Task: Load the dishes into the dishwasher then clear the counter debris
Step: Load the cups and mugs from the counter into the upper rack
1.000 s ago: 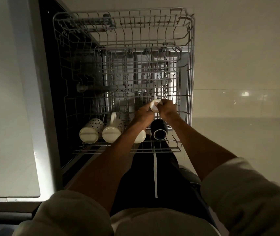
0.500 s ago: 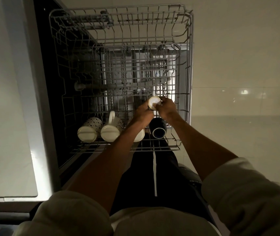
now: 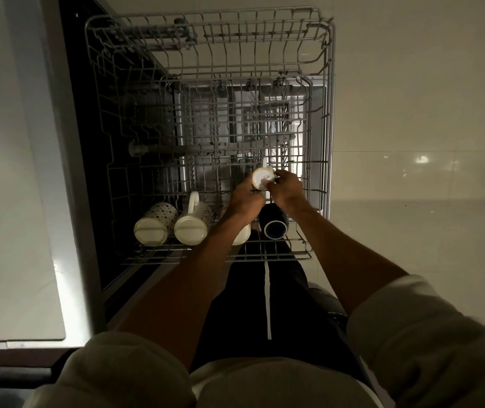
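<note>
From the head view, the left hand [image 3: 245,198] and right hand [image 3: 286,188] together gripped a white cup [image 3: 263,178], base up, over the upper rack [image 3: 320,184]. Just nearer than the grip lay a dark mug [image 3: 275,226]; left of it, two patterned mugs [image 3: 191,222].

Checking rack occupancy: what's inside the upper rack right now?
The upper rack holds two patterned mugs and a dark mug. Both hands hold a small white cup. The left forearm mostly covers another white mug.
</note>
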Demonstrator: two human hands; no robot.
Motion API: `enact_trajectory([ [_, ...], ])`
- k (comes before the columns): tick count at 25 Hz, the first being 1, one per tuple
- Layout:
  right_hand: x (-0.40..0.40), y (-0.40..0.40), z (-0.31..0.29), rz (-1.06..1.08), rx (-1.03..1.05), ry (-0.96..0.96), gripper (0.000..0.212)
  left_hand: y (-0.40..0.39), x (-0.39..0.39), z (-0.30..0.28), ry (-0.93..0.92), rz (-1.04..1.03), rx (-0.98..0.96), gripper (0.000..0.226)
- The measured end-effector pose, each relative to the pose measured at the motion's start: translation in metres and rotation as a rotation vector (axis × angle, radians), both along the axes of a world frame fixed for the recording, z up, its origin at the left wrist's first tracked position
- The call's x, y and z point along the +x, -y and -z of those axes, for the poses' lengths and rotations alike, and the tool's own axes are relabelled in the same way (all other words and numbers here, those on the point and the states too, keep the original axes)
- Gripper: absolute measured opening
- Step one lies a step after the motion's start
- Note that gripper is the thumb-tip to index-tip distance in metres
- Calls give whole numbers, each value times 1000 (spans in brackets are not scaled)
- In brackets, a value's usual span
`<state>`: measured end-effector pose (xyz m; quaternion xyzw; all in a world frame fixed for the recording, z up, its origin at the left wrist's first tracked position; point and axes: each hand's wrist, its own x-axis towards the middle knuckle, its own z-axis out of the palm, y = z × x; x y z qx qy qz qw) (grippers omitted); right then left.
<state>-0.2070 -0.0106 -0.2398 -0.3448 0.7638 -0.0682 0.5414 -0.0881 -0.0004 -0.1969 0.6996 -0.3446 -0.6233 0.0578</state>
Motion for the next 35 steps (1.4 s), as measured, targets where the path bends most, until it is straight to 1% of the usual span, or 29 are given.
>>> enact_trajectory([
  [4,5,-6,-4,-28,-94,-72,36,-1,-1,0,72,60,7,76],
  [7,8,-6,-5,-46,-76,-84,33,-1,-1,-1,102,113,42,79],
  [13,12,-3,-12,-87,-10,-142,35,3,1,-3,86,157,54,79],
  [17,18,-10,-31,-73,-79,-175,34,-3,5,-5,76,183,47,81],
  [19,22,-16,-44,-71,-114,-197,32,-6,6,-9,67,171,37,78],
  [21,26,-23,-56,-97,-161,-204,34,-7,5,-18,59,148,3,76],
  [23,29,-33,-66,-178,-218,-216,41,-10,5,-31,68,155,-35,74],
  [25,32,-44,-75,-313,-231,-226,50,-16,7,-42,110,190,-62,73],
  [28,34,-62,-90,-550,-229,-273,75,-30,12,-54,137,216,-69,69],
  [30,34,-71,-96,-674,-248,-302,85,-38,13,-62,156,238,-78,66],
  [35,34,-83,-115,-839,-298,-347,79,-58,18,-92,198,258,-141,68],
])
